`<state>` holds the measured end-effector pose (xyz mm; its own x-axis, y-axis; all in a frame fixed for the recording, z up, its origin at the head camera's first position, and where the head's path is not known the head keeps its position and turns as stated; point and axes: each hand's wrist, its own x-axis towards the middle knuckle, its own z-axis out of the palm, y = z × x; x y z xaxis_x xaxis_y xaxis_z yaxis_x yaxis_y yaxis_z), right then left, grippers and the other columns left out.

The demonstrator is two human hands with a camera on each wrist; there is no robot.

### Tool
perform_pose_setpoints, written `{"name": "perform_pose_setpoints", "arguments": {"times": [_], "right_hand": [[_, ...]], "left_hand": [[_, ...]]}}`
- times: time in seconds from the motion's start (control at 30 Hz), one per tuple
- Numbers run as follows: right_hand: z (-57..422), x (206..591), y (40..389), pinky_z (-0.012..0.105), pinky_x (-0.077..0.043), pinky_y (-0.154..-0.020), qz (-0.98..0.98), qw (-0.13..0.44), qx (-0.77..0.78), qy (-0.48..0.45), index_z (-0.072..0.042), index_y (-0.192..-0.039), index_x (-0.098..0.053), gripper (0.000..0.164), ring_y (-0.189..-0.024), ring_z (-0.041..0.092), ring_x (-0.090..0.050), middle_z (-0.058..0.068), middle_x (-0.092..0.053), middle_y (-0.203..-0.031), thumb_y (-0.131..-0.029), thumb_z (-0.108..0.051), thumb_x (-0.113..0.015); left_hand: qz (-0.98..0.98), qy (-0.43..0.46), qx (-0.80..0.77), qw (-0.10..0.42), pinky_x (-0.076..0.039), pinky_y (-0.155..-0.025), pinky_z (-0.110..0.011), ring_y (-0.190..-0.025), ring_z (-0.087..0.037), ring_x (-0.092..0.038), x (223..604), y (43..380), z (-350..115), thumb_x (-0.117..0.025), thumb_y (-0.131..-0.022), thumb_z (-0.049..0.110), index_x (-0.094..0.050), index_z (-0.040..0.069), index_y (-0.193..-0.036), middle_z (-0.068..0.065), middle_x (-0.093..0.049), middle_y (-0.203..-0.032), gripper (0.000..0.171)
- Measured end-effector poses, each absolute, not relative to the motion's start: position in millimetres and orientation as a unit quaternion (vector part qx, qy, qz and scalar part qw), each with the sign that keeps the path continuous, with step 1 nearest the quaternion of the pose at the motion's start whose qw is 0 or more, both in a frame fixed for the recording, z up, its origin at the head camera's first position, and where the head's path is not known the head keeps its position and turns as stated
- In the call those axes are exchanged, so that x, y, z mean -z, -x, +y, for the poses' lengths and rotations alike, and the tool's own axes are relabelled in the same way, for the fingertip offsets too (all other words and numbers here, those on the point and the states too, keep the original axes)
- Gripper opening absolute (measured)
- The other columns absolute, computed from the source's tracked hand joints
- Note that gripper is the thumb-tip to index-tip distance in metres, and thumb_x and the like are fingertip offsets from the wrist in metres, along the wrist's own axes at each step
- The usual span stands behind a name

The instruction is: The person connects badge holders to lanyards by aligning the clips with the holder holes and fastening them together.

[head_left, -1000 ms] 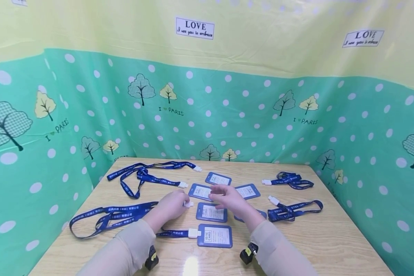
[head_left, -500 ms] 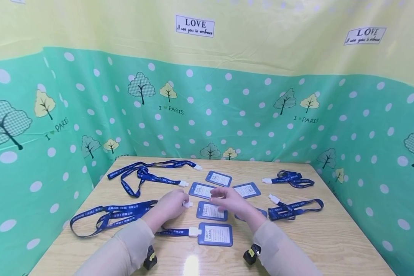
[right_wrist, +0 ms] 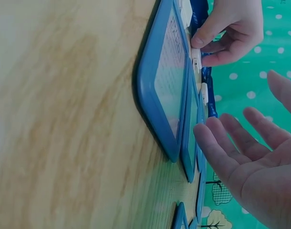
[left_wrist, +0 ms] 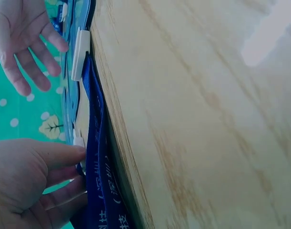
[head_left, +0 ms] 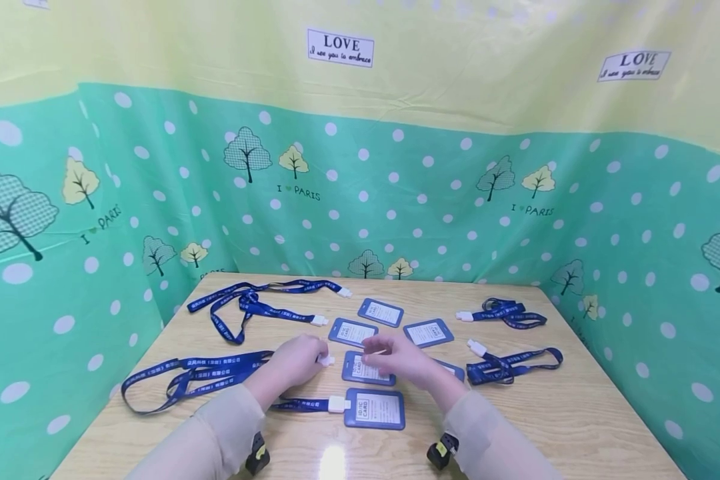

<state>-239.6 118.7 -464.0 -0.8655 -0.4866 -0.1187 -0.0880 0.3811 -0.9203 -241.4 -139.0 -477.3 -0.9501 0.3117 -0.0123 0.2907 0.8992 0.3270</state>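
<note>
Head view faces forward-down; close wrist views, seemingly skimming the table, share both hands.

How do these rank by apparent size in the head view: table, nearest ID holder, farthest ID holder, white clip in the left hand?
1. Table
2. Nearest ID holder
3. Farthest ID holder
4. White clip in the left hand, partly covered

Holders may really match; nearness enlarges.

2 beige sleeves, 2 black wrist cameras with yellow patches

A white clip points right; a blue-framed card holder lies flat beside it. A white-lettered blue lanyard lies looped at left.
</note>
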Motion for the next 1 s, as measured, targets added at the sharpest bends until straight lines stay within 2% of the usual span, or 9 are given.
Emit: {"name": "perform_pose_setpoints", "arguments": {"times": [0.47,0.67,0.87,1.0], "right_hand": [[121.8,459.5,236.8,0.040,-0.057,-0.092,0.813,0.185,0.520,0.188,-0.010,-0.140,-0.060,0.053,-0.116,0.022,-0.062,0.011,-0.062,-0.134,-0.095,-0.035,-0.073],[124.1,448.4,236.5,0.042,-0.057,-0.091,0.832,0.154,0.500,0.185,-0.013,-0.137,-0.062,0.050,-0.115,0.024,-0.062,0.011,-0.063,-0.133,-0.094,-0.036,-0.074],[125.4,435.7,239.2,0.050,-0.053,-0.098,0.857,0.115,0.463,0.196,-0.015,-0.136,-0.064,0.047,-0.120,0.029,-0.061,0.011,-0.063,-0.134,-0.093,-0.034,-0.075],[126.2,426.9,240.6,0.051,-0.053,-0.099,0.873,0.095,0.435,0.200,-0.019,-0.138,-0.063,0.051,-0.123,0.031,-0.059,0.006,-0.063,-0.134,-0.092,-0.037,-0.076]], "left_hand": [[0.972,-0.172,-0.160,0.025,-0.055,-0.094,-0.046,-0.102,-0.024,-0.069,477.0,238.0,-140.9,-0.077,-0.091,0.015,-0.079,0.017,-0.100,-0.002,-0.074,-0.104,0.010],[0.972,-0.167,-0.165,0.032,-0.056,-0.093,-0.046,-0.097,-0.021,-0.069,475.1,238.0,-140.7,-0.075,-0.092,0.016,-0.080,0.016,-0.100,-0.001,-0.074,-0.102,0.009],[0.971,-0.172,-0.161,0.029,-0.057,-0.090,-0.045,-0.089,-0.018,-0.067,474.8,237.6,-139.9,-0.075,-0.092,0.015,-0.080,0.016,-0.097,0.000,-0.074,-0.098,0.007],[0.972,-0.173,-0.159,0.030,-0.057,-0.090,-0.045,-0.089,-0.018,-0.067,475.0,238.7,-139.6,-0.076,-0.091,0.016,-0.079,0.016,-0.096,0.000,-0.073,-0.097,0.006]]}}
